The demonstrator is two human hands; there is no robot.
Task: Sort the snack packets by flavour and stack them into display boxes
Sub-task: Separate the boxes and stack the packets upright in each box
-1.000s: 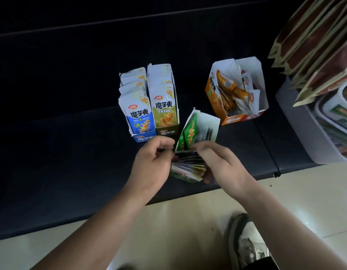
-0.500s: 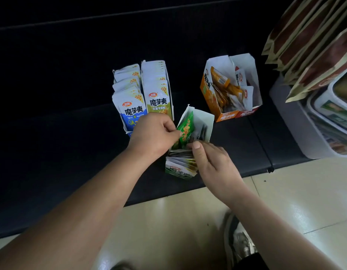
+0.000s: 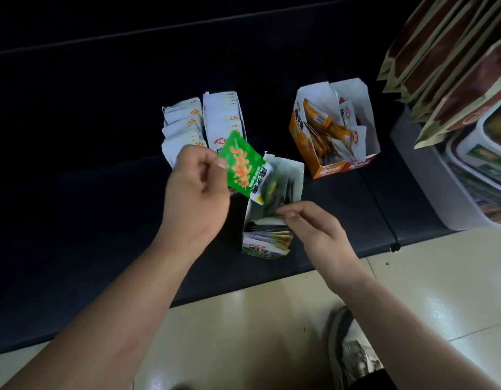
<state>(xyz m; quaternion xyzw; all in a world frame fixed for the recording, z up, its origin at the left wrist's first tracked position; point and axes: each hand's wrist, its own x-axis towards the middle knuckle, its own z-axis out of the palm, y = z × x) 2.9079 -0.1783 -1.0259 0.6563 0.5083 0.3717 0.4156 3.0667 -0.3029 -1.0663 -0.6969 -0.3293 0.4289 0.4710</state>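
I see glossy plastic film on the green packet [image 3: 243, 167]. The open box [image 3: 297, 175] at centre looks like matt card. Floor tiles [image 3: 426, 277], lower right, shine smooth.

Green snack packet [image 3: 241, 168] – tilted, raised above white display box [image 3: 295, 175]

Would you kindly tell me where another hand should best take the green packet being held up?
Probably pinch the green packet at its white lower-right end, coming from the right. The left hand pinches its left edge, leaving that end free above the green display box.
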